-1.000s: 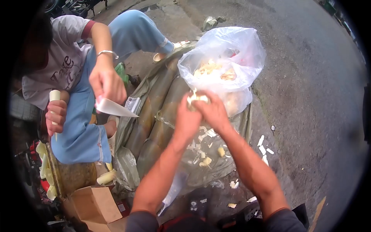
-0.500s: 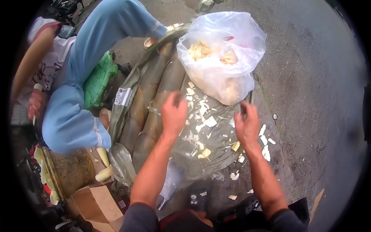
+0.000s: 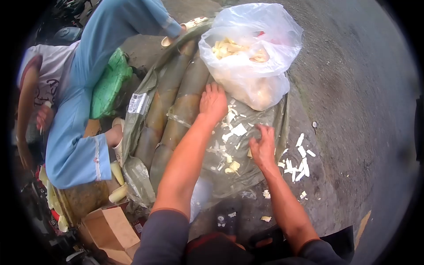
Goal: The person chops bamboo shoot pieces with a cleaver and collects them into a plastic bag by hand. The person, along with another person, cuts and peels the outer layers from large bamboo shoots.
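Observation:
Pale cut scraps (image 3: 239,129) lie scattered over the drab green plastic sheet (image 3: 247,174). My left hand (image 3: 214,100) is laid on the sheet with its fingers stretched out, between a long brown cylinder (image 3: 194,90) and the scraps. Its fingertips reach close to the base of a translucent plastic bag (image 3: 265,86), which holds pale yellow slices (image 3: 227,47). Low over the right part of the sheet, my right hand (image 3: 263,145) has bent fingers, with the thumb apart from them. No held thing shows in either hand.
White strips (image 3: 302,151) lie on the pavement beyond the sheet's right edge. At the left sits another person in blue trousers (image 3: 77,154), one hand (image 3: 44,117) around a pale object. A cardboard box (image 3: 110,234) and a green bag (image 3: 110,86) are also at the left.
My left hand has moved forward and right, down to the sheet. My right hand has come left toward the scraps. More white strips now lie on the pavement at the right.

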Demonstrator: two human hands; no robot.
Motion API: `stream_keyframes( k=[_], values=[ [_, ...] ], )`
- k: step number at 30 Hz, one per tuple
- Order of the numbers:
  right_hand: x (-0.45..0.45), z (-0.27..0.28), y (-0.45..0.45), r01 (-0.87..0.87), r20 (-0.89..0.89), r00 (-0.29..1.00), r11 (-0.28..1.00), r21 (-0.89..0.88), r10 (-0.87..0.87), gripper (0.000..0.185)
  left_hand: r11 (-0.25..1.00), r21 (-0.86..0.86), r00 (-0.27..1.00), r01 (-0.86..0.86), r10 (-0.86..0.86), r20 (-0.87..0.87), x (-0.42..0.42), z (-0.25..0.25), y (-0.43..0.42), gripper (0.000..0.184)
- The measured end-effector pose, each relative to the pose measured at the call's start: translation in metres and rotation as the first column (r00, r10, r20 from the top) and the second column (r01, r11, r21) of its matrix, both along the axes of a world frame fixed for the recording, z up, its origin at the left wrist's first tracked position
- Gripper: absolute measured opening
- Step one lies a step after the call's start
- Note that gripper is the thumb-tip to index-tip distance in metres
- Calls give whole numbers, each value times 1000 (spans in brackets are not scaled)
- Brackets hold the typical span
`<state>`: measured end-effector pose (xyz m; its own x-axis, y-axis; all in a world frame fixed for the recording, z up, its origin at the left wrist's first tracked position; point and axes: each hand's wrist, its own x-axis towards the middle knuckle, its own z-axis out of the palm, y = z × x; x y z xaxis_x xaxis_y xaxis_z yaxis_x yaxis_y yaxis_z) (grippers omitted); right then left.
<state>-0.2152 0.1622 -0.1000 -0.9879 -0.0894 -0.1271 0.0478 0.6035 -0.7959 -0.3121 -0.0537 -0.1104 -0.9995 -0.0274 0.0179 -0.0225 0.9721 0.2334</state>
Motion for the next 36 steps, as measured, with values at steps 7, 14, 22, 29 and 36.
stream_keyframes(
  k=[7,14,22,29,36],
  values=[
    [-20,-29,-12,114,-17,993,952,283,-114,49,1000,-20,996,-16,17,87,-2,-2,3,33],
    [-36,-25,-48,-99,-137,986,995,-12,96,46,946,322,989,27,-73,132,31,17,7,32],
    [-59,-27,-57,-373,-137,899,891,259,416,44,961,263,971,88,-142,194,71,4,17,42],
    [-79,-34,-75,-331,-469,795,923,196,385,39,989,116,996,-89,89,4,80,2,2,48],
    [-54,-25,-56,-574,-187,782,804,153,594,39,962,264,949,-66,-20,314,110,19,21,48]
  ],
)
